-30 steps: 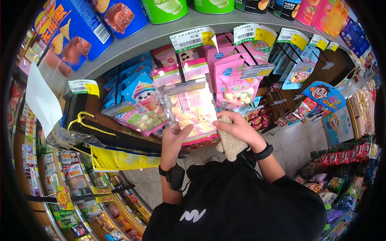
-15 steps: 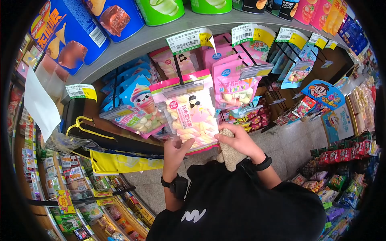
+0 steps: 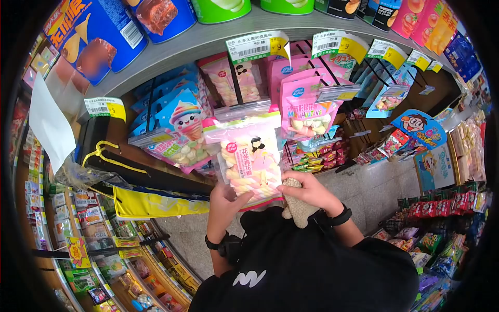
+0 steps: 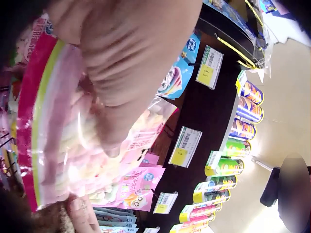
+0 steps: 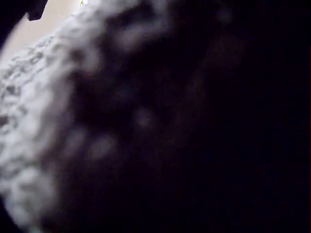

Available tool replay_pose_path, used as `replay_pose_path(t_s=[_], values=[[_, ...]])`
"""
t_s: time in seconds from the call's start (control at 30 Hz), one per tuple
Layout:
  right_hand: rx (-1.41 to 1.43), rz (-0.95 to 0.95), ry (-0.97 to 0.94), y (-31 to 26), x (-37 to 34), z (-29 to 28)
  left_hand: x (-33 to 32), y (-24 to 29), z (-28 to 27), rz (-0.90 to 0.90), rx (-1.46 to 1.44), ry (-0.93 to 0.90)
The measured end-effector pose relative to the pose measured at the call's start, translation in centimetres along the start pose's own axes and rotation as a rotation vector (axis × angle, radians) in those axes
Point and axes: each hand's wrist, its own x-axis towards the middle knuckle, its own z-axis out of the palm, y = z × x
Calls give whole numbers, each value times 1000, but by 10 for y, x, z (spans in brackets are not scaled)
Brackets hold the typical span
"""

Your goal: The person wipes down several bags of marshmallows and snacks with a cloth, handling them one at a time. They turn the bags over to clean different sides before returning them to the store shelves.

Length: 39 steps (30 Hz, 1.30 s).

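Both hands hold a clear and pink bag of twisted marshmallows (image 3: 254, 164) in front of the hanging rack. My left hand (image 3: 222, 203) pinches its lower left corner, thumb on the front; the thumb lies across the bag in the left wrist view. At the lower right corner, my right hand (image 3: 307, 188) pinches the bag with its thumb in front. A beige, coarsely woven item (image 3: 300, 205) hangs from the right hand too and fills much of the dark right wrist view. A hook's clear label holder (image 3: 244, 111) overlaps the bag's top edge.
Pink marshmallow bags (image 3: 309, 106) hang to the right and blue ones (image 3: 182, 125) to the left. Chip canisters stand on the grey shelf (image 3: 208, 39) above, with price tags (image 3: 257, 47) along its edge. A yellow-edged black panel (image 3: 156, 203) juts out at left.
The marshmallow bag has come down toward the body with both hands on it. Its top edge, earlier above the hook's label holder, is now level with it.
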Motion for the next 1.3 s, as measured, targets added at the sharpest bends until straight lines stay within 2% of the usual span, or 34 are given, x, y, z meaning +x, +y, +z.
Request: replay_pose_path(t_s=[0.1,0.17,0.27,0.33,0.4,0.57,0.7,0.9,1.13,1.3], values=[[-75,96,-130,10,-5,0,0,-2,-2,3,-68,84],[-137,88,-148,17,-8,3,0,-4,-4,-25,-96,107],[-199,85,-116,15,-9,6,0,-4,-3,-64,-83,101],[-111,97,44,15,-8,5,-4,-8,-6,-107,-53,67],[-82,84,56,13,-3,0,-7,-11,-7,-150,-24,32],[-63,63,88,9,-1,0,-9,-9,1,-93,-82,-24],[-67,129,79,14,-6,-1,-7,-14,-1,-164,-107,-57],[-4,122,228,18,-20,1,-2,-21,6,-192,-67,-166],[35,139,223,23,-34,-12,0,-16,21,-202,7,-211],[81,135,138,13,-26,-11,-8,-17,23,-194,-69,-117]])
